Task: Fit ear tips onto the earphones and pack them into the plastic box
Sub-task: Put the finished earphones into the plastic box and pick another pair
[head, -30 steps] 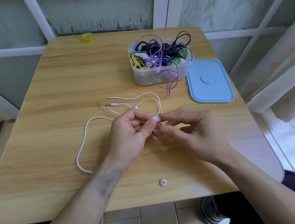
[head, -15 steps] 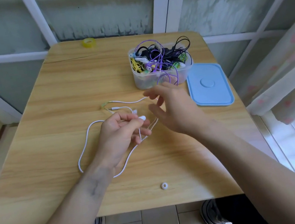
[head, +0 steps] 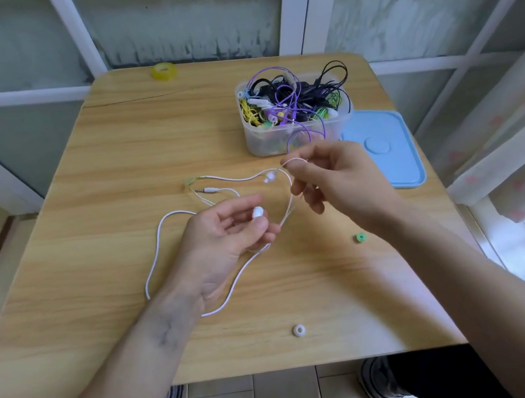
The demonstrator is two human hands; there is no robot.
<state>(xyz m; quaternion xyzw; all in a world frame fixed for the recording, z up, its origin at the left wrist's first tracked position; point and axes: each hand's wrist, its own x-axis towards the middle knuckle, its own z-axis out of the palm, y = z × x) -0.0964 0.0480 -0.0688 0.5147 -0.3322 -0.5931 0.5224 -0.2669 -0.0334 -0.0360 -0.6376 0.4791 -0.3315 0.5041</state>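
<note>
Seen from the head camera, the left hand lies palm up over the middle of the tabletop, its forearm reaching in from the near edge, thumb and curled fingers pinching a white earbud of the white earphones. Their cable loops across the wood to the left of that hand and back under the wrist. The right hand is raised just right of it, wrist cocked, thumb and forefinger pinching the thin cable near its top, the other fingers loosely curled. A second earbud hangs between the hands, close to the jack plug. Near the far right corner stands the plastic box, heaped with tangled purple, black and yellow earphones; the blue lid lies flat just beside it on the right edge. A white ear tip rests near the near edge, a green ear tip toward the right edge. A yellow tape roll sits at the far edge.
</note>
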